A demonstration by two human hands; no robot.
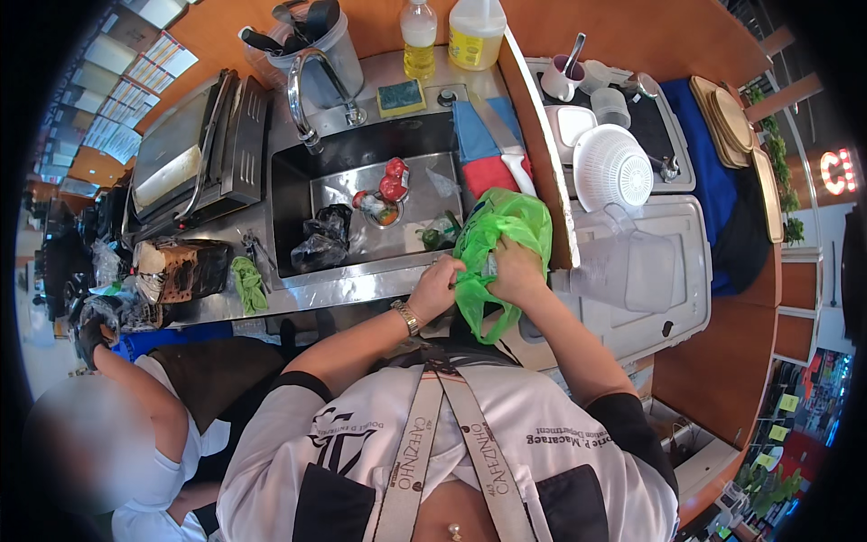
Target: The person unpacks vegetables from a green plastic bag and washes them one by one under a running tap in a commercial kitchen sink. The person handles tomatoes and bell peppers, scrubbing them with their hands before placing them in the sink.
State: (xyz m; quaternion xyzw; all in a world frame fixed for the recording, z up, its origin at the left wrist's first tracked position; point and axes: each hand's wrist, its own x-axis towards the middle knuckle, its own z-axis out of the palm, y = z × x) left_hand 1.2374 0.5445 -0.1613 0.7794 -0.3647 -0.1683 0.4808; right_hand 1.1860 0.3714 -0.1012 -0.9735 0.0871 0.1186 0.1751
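Note:
A bright green plastic bag [504, 213] stands at the right front corner of the sink. My left hand [437, 288] pinches the near left edge of its opening. Into the mouth of the bag reaches my right hand [516, 271], its fingertips hidden by the plastic, so any hold there cannot be made out. The steel sink [406, 254] contains red produce in clear wrap [394, 179], a smaller wrapped pack of red and orange produce [377, 208], a crumpled dark plastic bag [324, 237] and a green vegetable in clear plastic [433, 237].
A knife with a white handle [518, 173] lies on blue and red cloths [484, 129] just behind the bag. A wooden divider [542, 135] rises to the right. The faucet [308, 101] arches over the sink. A co-worker [162, 406] is at the left, beside wrapped bread [183, 271].

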